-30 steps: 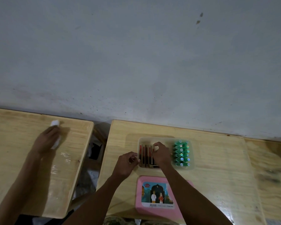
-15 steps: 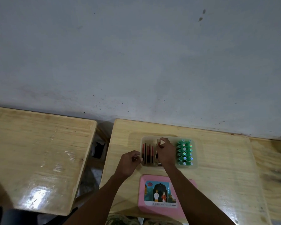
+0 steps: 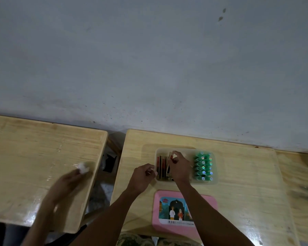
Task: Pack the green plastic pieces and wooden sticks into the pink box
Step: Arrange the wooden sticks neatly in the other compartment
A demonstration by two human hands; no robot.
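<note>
**Hands at the tray, sticks standing in a row**

Left hand (image 3: 142, 176) reached in from the lower left, forearm slanting up toward the tray, its fingers curled together at the tray's left rim; whether they pinched anything could not be told. Just beside it, the clear tray (image 3: 214, 167) sat on the worktop (image 3: 247, 183). Its left half held the wooden sticks (image 3: 161, 166), dark red and brown, packed side by side with their long axes running away from the person. Right hand (image 3: 179, 167) lay over the sticks' right side, fingertips clamped on one pale stick at its far end, tilted slightly. To the right, the green plastic pieces (image 3: 203, 166) lay in stacked rows, long axes pointing across the tray. Nearer the person, the pink box (image 3: 210, 203) rested flat, label up, partly under the right forearm.
</note>
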